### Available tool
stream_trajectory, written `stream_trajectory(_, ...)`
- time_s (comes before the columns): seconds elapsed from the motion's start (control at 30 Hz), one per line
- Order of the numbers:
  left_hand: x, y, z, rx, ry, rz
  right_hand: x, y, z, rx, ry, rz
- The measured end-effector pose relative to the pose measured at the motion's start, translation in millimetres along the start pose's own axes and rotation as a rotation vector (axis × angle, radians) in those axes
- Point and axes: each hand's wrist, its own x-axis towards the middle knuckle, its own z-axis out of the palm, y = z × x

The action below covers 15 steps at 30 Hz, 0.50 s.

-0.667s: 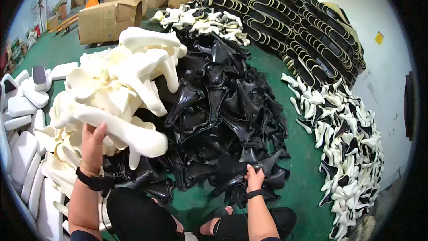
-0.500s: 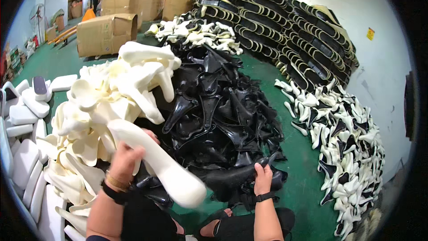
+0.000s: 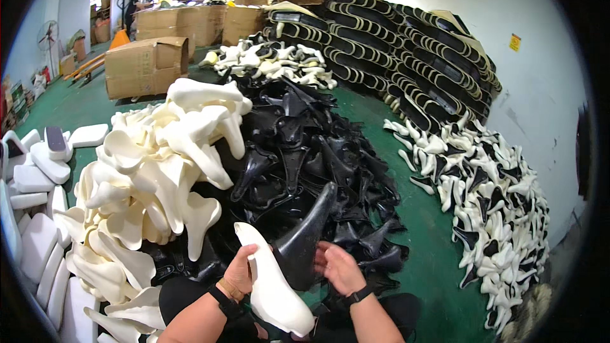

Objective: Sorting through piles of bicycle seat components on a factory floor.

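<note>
“So, where are the two pieces, and what are the hands doing?”

“Both are in the lower middle of the frame. The left hand (image 3: 238, 274) pinches the white piece (image 3: 273, 295) by its left edge, near the narrow end, with most of the fingers hidden. The right hand (image 3: 343, 271) is loosely spread beside the right edge of the black shell (image 3: 302, 244); I can't tell whether its fingertips touch.”

“How would you handle them well?”

“Lightly on the white one, I'd say: it looks like foam and could dent under a hard thumb. The shell seems to want a steadier hold, so I'd lay the right palm along its side, clear of the white piece's broad end.”

“And which way do they point?”

“Differently. The white piece's long axis slants from upper left to lower right, narrow end up and left. The shell's runs the other way, its tapered tip toward the upper right, its broad end low and partly behind the white piece.”
</note>
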Motion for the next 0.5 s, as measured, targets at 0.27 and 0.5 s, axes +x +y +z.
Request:
stream_trajectory(0.27, 7.9, 13.6, -34.1, 0.000, 0.070, -0.056, 12.6, 55.9, 25.6, 0.561, 0.136, 0.151)
stream_trajectory(0.5, 16.9, 21.4, -42.0, -0.192, 0.142, 0.106, 12.5, 19.0, -6.2, 0.297, 0.296, -0.238)
